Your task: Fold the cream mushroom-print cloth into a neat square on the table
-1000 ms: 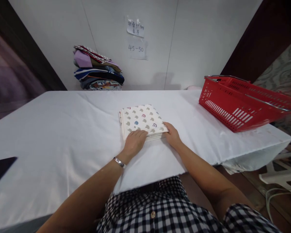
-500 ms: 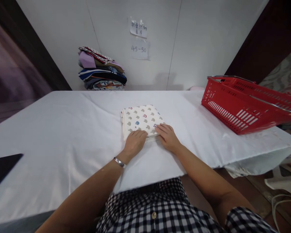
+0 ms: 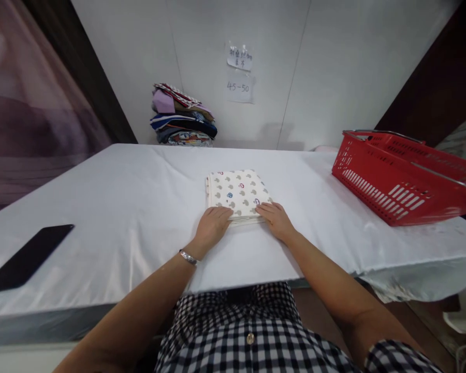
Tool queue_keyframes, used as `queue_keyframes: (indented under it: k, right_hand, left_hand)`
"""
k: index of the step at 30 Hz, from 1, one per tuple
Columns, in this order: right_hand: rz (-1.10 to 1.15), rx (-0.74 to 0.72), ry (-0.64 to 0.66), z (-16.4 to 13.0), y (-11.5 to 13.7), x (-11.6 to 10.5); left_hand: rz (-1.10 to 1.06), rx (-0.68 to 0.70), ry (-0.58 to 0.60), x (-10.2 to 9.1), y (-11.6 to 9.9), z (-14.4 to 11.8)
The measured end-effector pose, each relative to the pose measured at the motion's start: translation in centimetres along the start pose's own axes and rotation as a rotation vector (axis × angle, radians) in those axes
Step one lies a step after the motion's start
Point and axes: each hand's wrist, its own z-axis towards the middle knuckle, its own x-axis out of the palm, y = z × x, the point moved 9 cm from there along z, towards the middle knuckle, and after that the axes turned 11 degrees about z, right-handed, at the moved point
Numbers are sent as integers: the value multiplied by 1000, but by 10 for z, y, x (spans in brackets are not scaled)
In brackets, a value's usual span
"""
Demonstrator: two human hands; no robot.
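A folded white cloth [image 3: 236, 191] with a print of grey, red, blue and purple mushrooms lies flat on the table. My left hand [image 3: 213, 224] rests on its near left corner, fingers together, laid flat and pointing right. At the near right corner, my right hand [image 3: 276, 220] lies with its fingers stretched over the top layer. The cloth's folded layers show along the near edge between the hands. Both thumbs are mostly hidden, so whether they tuck under the edge does not show.
A white-covered table [image 3: 151, 207] spreads around the cloth. On the right stands a red plastic basket [image 3: 396, 181] with metal handles. A stack of folded fabrics [image 3: 184, 119] sits against the back wall. A flat black object [image 3: 31, 256] lies at the left. Paper notes [image 3: 239, 87] hang on the wall.
The view has shifted left, bringing more of the black object in. The hands have spread slightly apart along the cloth's near edge, and the cloth lies much the same.
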Motion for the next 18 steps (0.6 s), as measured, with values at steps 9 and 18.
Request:
queue_keyframes:
  k: [9,18]
  right_hand:
    - [-5,-33,0,0,-2,-2]
    - [-16,-31,-9,-2,-5,-1]
  left_hand:
    - [-48,-132,6,-3,22,-15]
    - [44,-135,52,-4,11,-11]
